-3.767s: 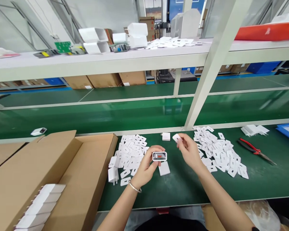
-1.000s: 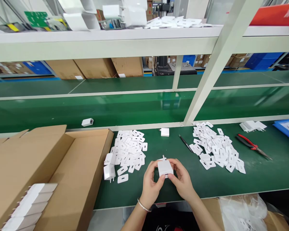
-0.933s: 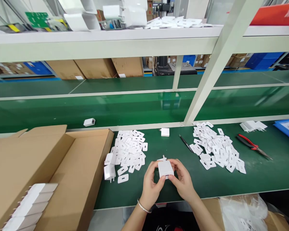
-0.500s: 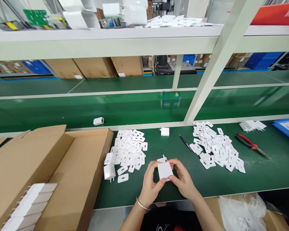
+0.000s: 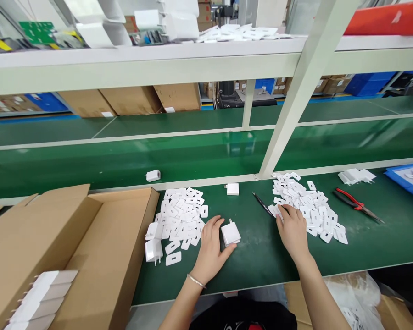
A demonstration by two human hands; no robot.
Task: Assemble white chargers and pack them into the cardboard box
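My left hand rests on the green bench, fingers and thumb curled round a white charger block that stands on the mat, prongs pointing away. My right hand lies back-up to the right of it. Its fingertips are bent down, pinching on a small white plate at the near-left edge of the right pile of white plates. A second pile of white plates lies just left of my left hand.
An open cardboard box with a row of white chargers sits at the left. Loose chargers stand by it, and another charger lies further back. A black pen-like tool, red pliers and a blue tray lie to the right. One charger rides the belt.
Both hands held the charger together; now my right hand has let go and reached right to the plate pile. My left hand set the charger on the mat. The belt's charger moved right.
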